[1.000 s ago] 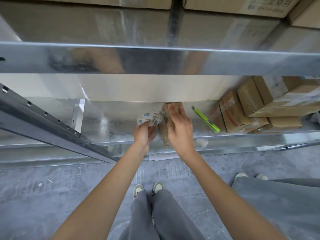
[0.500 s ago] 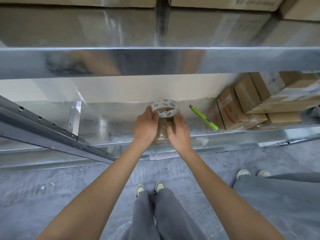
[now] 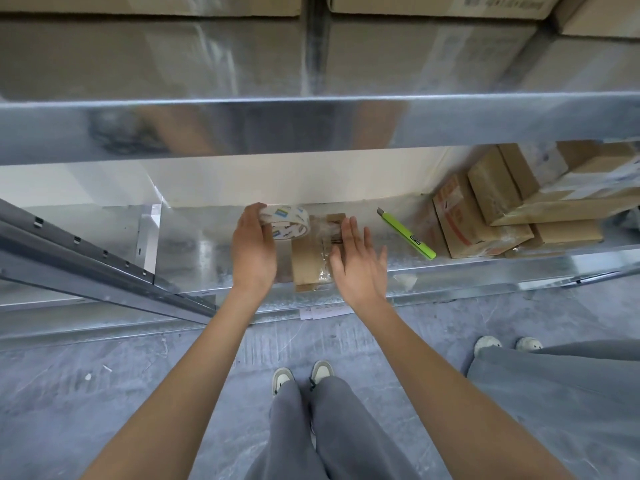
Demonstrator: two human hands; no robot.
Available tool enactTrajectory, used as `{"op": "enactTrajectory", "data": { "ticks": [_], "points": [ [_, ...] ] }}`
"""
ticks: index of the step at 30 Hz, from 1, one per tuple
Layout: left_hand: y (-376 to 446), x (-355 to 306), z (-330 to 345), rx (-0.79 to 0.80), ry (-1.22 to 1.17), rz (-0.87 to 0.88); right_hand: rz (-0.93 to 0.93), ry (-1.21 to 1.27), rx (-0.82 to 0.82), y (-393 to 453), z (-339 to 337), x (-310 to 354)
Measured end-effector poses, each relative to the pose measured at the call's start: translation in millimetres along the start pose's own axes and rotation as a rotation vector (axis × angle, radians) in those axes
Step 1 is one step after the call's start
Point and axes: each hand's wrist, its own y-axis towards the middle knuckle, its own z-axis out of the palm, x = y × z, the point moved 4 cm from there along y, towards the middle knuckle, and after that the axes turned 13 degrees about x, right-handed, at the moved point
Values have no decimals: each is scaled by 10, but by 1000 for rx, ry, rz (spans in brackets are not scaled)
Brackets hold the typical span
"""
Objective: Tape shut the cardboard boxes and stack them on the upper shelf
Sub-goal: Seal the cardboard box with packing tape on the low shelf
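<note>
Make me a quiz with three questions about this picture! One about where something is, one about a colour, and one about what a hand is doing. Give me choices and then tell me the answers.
1. Where does the utility knife lie?
A. On the floor
B. On the metal shelf, right of the small cardboard box
C. On top of the stacked boxes

2. What colour is the knife's body?
A. Red
B. Blue
C. Bright green

3. What is the right hand doing?
A. Fingers straight, over the small box
B. Gripping the knife
C. Holding the tape roll

Answers:
1 B: it rests on the shelf between the small box and the stack of boxes.
2 C: its long body is lime green.
3 A: the fingers are spread and straight; the left hand holds the tape roll.
</note>
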Motion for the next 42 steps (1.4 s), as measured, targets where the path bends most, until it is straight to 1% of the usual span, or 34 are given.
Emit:
{"op": "enactTrajectory", "data": {
  "ticks": [3,6,7,9,12,14,18,20,26,29,33,36,42],
  "points": [
    [12,85,8,-13,-196,-97,-12,-82,-24,6,-24,14],
    [34,151,164,28,-490,-347,-1,-94,-11,14,-25,47],
    [35,158,231,44,-574,-406,5,-77,3,14,-21,59],
    [28,165,301,36,-663,-456,14,-63,28,9,-11,77],
    [56,228,280,-9,-771,-464,24,-84,38,3,-11,108],
    [65,322,257,9,-822,-481,30,-99,38,2,-12,122],
    [-31,611,328,42,-1044,-630,40,-103,49,-1,-16,127],
    [-57,676,374,49,-1078,-660,39,-100,53,-6,-28,120],
    [-19,634,414,-6,-1101,-654,87,-139,98,10,7,286],
    [-35,635,423,-17,-1103,-643,23,-147,108,22,68,405],
    [-42,643,427,-5,-1118,-624,-158,-264,48,-7,163,569],
    [-36,629,414,-13,-1108,-616,-187,-309,40,13,244,689],
    [-43,641,411,-24,-1074,-607,-221,-361,33,40,273,691]
  ]
}}
